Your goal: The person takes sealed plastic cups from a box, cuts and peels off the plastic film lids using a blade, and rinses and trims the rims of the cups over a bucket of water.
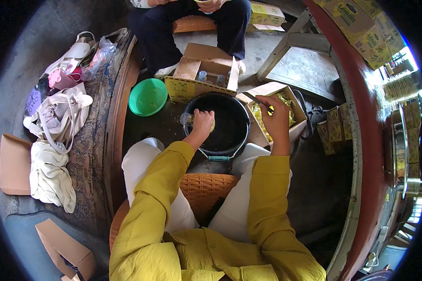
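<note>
My left hand [202,125] is closed around a clear bottle [186,119] above the left side of a black bucket [243,136]. Something yellow shows at the edge of that hand. In my right hand [274,117] is a knife-like tool [252,97], thin and dark, its tip pointing left toward the bucket's rim. Just below this hand stands an open carton [299,108] full of small yellow pieces [286,105]. The bucket has a wire handle with a green grip [219,158] and sits between my knees.
Beyond the bucket, an open cardboard box [185,89] holds clear bottles [202,76]. A green basin [148,97] lies left of it. Another person [192,28] sits opposite. Bags [63,114] rest on the left bench; a wooden frame [286,44] stands at right.
</note>
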The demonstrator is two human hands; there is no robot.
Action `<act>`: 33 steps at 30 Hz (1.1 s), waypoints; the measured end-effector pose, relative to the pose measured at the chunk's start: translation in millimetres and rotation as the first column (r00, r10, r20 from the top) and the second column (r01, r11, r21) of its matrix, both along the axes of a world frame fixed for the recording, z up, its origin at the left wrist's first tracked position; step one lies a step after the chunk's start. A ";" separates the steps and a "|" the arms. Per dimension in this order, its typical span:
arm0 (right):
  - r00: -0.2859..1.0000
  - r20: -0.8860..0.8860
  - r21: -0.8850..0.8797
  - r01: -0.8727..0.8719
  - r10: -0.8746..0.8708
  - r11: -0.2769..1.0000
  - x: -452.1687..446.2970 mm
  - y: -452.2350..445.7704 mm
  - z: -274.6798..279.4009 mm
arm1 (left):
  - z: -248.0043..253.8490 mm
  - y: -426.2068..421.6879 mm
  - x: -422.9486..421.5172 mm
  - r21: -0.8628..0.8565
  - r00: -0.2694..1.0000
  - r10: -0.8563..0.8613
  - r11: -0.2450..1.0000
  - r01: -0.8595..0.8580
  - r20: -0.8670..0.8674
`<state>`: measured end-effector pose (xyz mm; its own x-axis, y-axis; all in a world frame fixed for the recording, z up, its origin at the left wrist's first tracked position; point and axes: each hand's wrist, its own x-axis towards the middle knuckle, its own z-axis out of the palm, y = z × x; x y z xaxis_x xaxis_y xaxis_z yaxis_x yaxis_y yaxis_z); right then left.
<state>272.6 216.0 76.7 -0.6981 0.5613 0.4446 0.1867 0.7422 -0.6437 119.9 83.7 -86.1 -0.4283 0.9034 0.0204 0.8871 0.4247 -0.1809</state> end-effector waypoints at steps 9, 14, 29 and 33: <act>1.000 -0.005 0.007 -0.016 0.016 1.000 -7.9 -5.9 2.9 | 24.2 18.8 -34.3 0.168 0.973 -0.182 0.964 0.204 -0.141; 0.999 0.030 0.045 -0.045 0.044 0.998 -13.9 -5.8 -0.2 | 23.7 15.5 -38.0 0.098 0.991 -0.073 0.993 0.062 0.113; 0.999 0.029 0.015 -0.033 0.033 0.999 -12.6 -7.8 2.9 | 5.9 10.2 -23.3 0.138 0.996 -0.053 0.989 0.043 0.069; 0.999 0.038 0.014 -0.038 0.038 0.999 -12.4 -6.9 1.8 | -3.6 -1.4 -21.5 0.112 0.978 -0.187 0.978 0.177 0.091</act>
